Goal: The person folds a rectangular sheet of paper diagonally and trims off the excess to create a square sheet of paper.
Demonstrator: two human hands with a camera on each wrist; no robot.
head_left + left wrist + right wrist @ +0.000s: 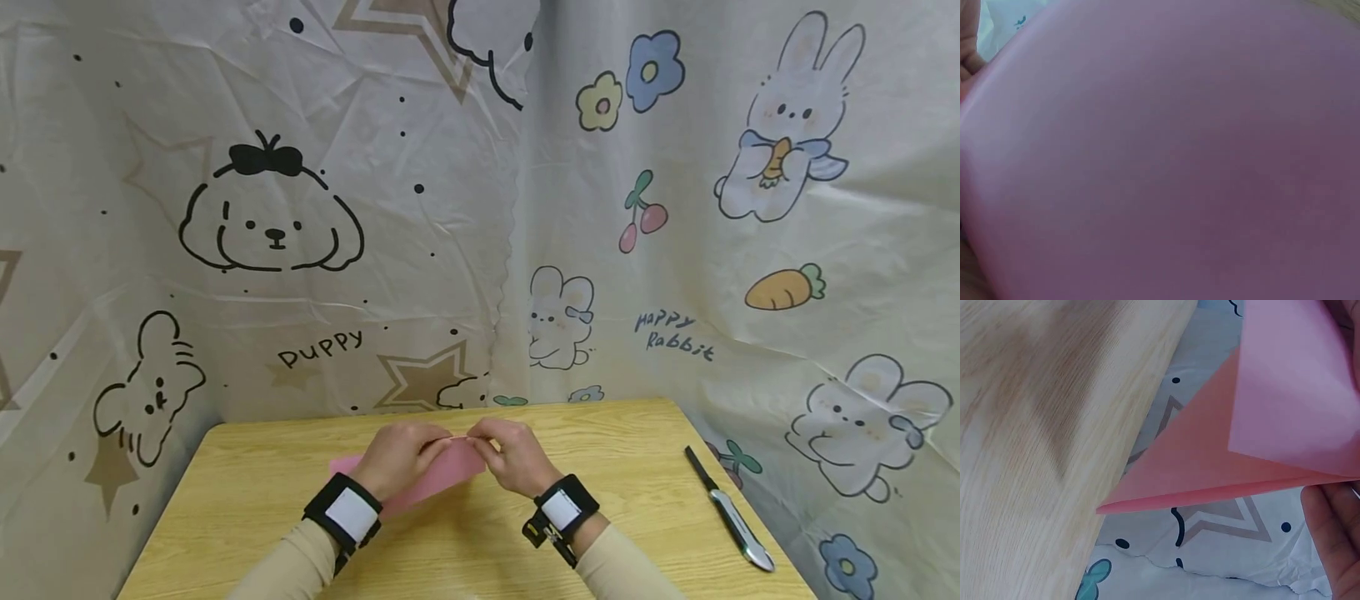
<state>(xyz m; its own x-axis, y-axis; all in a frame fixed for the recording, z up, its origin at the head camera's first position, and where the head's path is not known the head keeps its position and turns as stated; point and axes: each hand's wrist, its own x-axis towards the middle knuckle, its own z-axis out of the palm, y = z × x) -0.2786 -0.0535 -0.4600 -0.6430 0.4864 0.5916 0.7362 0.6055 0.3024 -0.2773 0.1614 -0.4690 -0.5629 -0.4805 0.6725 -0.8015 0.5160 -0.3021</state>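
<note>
A folded sheet of pink paper (450, 473) is held up off the wooden table between my two hands. My left hand (400, 460) pinches its upper edge between thumb and fingers. Close beside it, my right hand (525, 460) pinches the same edge near the right end. In the right wrist view the pink paper (1191, 437) shows a pointed corner and overlapping layers, with fingers (1334, 534) at its lower edge. The paper (1160, 150) fills nearly all of the left wrist view and hides most of what lies behind it.
A craft knife (731, 512) with a dark blade and grey handle lies near the right edge of the wooden table (600, 433). Printed cloth (450, 275) with cartoon animals hangs behind and on both sides of the table.
</note>
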